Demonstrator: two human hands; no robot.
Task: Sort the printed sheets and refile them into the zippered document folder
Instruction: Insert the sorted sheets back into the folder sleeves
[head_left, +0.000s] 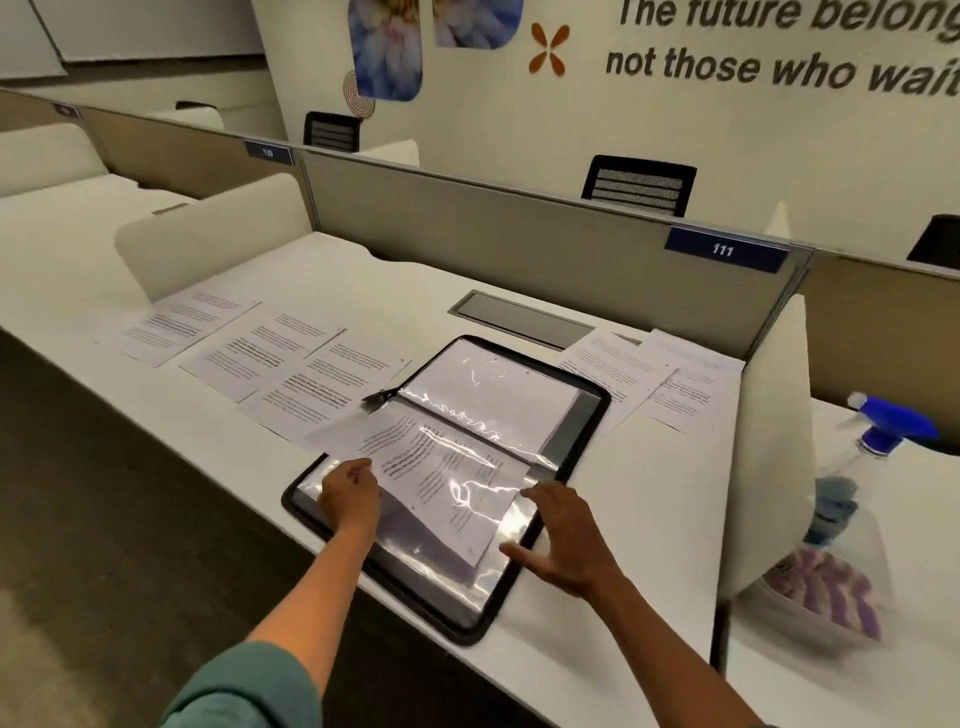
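Observation:
A black zippered document folder (582, 447) lies open on the white desk, its clear plastic sleeves shining. A printed sheet (410, 457) lies partly inside the near sleeve, its left end sticking out over the folder's edge. My left hand (349, 494) pinches that sheet at its near left edge. My right hand (563, 538) hovers with spread fingers over the sleeve's right edge, fingertips close to the plastic. Three more printed sheets (270, 353) lie in a row left of the folder. Two others (649, 382) lie to its right.
A grey partition (519, 244) with a blue tag 111 closes the back of the desk. A white side divider (769, 447) stands at the right. Beyond it are a blue spray bottle (878, 441) and a purple cloth in a container (826, 587). A metal cable hatch (519, 317) sits behind the folder.

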